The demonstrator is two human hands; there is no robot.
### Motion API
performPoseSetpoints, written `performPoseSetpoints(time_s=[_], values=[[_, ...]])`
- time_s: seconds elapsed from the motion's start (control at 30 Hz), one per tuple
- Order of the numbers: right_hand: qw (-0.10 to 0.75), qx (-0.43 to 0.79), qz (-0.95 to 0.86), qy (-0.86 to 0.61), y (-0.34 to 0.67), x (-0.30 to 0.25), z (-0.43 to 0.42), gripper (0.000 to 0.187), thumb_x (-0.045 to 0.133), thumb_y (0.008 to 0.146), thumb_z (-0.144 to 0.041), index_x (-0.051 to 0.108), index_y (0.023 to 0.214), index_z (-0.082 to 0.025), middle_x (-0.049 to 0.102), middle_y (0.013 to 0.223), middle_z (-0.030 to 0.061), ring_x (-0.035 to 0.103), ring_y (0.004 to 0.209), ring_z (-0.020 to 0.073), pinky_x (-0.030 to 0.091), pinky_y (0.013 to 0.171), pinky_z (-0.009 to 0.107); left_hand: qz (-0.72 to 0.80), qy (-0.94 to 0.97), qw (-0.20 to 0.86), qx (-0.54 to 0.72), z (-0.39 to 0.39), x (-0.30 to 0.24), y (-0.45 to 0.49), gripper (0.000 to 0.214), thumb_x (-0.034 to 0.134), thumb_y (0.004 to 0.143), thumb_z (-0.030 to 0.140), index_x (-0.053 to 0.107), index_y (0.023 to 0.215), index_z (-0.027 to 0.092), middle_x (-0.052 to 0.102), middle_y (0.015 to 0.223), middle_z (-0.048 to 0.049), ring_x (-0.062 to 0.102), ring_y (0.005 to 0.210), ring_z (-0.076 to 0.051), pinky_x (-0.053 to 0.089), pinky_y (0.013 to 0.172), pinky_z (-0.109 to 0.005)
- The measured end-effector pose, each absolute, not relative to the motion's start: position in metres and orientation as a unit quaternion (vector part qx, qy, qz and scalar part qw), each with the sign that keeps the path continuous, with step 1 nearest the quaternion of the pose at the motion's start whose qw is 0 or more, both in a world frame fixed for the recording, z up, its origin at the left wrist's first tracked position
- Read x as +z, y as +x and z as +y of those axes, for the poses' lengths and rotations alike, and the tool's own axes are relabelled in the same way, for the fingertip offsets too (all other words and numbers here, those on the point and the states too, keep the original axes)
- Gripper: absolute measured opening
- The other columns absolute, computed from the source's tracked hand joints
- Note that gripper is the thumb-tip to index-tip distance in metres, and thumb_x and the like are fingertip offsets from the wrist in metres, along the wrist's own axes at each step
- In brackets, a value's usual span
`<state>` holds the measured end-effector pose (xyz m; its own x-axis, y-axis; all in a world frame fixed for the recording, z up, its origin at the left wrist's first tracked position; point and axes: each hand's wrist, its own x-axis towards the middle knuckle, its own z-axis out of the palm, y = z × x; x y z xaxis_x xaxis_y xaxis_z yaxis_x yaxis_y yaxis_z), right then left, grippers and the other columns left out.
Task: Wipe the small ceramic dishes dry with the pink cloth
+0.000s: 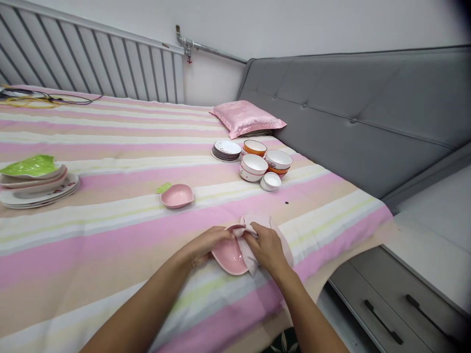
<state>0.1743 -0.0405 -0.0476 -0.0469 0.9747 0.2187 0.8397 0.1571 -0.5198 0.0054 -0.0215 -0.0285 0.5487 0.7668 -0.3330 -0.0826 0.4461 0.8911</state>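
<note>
A bed [110, 230] fills most of the view, covered in a sheet striped pink, cream, peach and pale green. A grey buttoned headboard [368, 113] runs along its right side, and a grey radiator [91, 59] stands at the far end under a white wall with a pipe [206, 46]. Grey drawers [386, 294] with 2 dark handles stand at the lower right.

A pink satin pillow [246, 117] lies by the headboard. At the left edge sits a pile of plates [37, 189] topped by a green leaf plate [31, 165]. Below the pillow are a plate stack [226, 149], several bowls [267, 164] in white and orange, and small saucers [271, 181] just beside them. Cables [37, 98] lie at the far left.

Both forearms reach in from the bottom edge and meet near the bed's near edge. The left hand [206, 245] lies palm down, its grip closed on the left rim of a pink dish [230, 255], which tilts just above the sheet. The right hand [267, 247] has its fingers curled, its grip bunched tight on a pale cloth [250, 230] pressed against the dish's right side. A second dish [177, 195], pink with a green leaf tab, rests alone on the bed beyond the hands.
</note>
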Motion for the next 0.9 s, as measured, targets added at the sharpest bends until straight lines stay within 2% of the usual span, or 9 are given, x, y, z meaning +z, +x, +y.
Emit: performPoseSetpoints(time_s=[0.1,0.2,0.3,0.4,0.53,0.7,0.9], values=[[0.307,0.153,-0.683,-0.645,0.174,-0.046,-0.039,0.025,0.044,0.081,-0.042,0.048,0.067,-0.022,0.048,0.055,-0.0044,0.04,0.051,0.0118,0.024,0.05,0.021,0.401,0.425,0.744,0.324,-0.022,-0.032,0.011,0.012,0.055,0.062,0.018,0.063,0.071,0.014,0.062,0.07,-0.0019,0.054,0.065,-0.016,0.038,0.059,-0.024],[0.344,0.183,-0.649,-0.654,0.174,-0.045,-0.038,0.028,0.044,0.08,-0.049,0.046,0.072,-0.022,0.048,0.058,-0.0046,0.044,0.054,0.0133,0.027,0.052,0.022,0.435,0.355,0.729,0.392,-0.022,-0.038,0.015,0.002,0.056,0.058,0.015,0.055,0.06,0.015,0.053,0.056,0.0025,0.047,0.053,-0.012,0.032,0.05,-0.023],[0.369,0.209,-0.626,-0.654,0.172,-0.046,-0.037,0.03,0.041,0.081,-0.05,0.043,0.071,-0.022,0.044,0.055,-0.0052,0.044,0.053,0.0138,0.03,0.052,0.023,0.452,0.281,0.698,0.479,-0.02,-0.048,0.017,0.011,0.059,0.057,0.016,0.048,0.056,0.016,0.046,0.053,0.0051,0.042,0.05,-0.01,0.03,0.049,-0.022],[0.381,0.238,-0.617,-0.646,0.168,-0.048,-0.037,0.028,0.041,0.081,-0.047,0.044,0.071,-0.021,0.047,0.057,-0.0039,0.048,0.056,0.0149,0.033,0.053,0.024,0.453,0.262,0.681,0.513,-0.019,-0.054,0.017,0.013,0.059,0.059,0.019,0.046,0.06,0.017,0.045,0.056,0.0053,0.043,0.053,-0.01,0.03,0.05,-0.021],[0.385,0.255,-0.602,-0.652,0.161,-0.049,-0.038,0.023,0.043,0.08,-0.04,0.052,0.082,-0.018,0.059,0.071,0.0021,0.055,0.068,0.0185,0.037,0.06,0.026,0.441,0.251,0.677,0.533,-0.02,-0.053,0.02,0.013,0.059,0.059,0.019,0.046,0.062,0.017,0.045,0.057,0.0055,0.043,0.054,-0.009,0.032,0.05,-0.021],[0.397,0.266,-0.579,-0.66,0.162,-0.05,-0.038,0.028,0.045,0.078,-0.037,0.057,0.094,-0.018,0.064,0.083,0.0048,0.058,0.078,0.021,0.04,0.065,0.027,0.363,0.3,0.714,0.519,-0.025,-0.047,0.025,0.011,0.057,0.064,0.015,0.054,0.074,0.017,0.054,0.066,0.0033,0.049,0.062,-0.011,0.038,0.058,-0.022],[0.396,0.256,-0.526,-0.707,0.168,-0.057,-0.035,0.039,0.047,0.075,-0.048,0.063,0.084,-0.014,0.065,0.072,0.0076,0.059,0.066,0.0217,0.04,0.056,0.027,0.329,0.364,0.742,0.456,-0.027,-0.046,0.025,0.021,0.055,0.065,0.013,0.055,0.086,0.017,0.056,0.074,-0.0001,0.053,0.07,-0.015,0.04,0.065,-0.026]])
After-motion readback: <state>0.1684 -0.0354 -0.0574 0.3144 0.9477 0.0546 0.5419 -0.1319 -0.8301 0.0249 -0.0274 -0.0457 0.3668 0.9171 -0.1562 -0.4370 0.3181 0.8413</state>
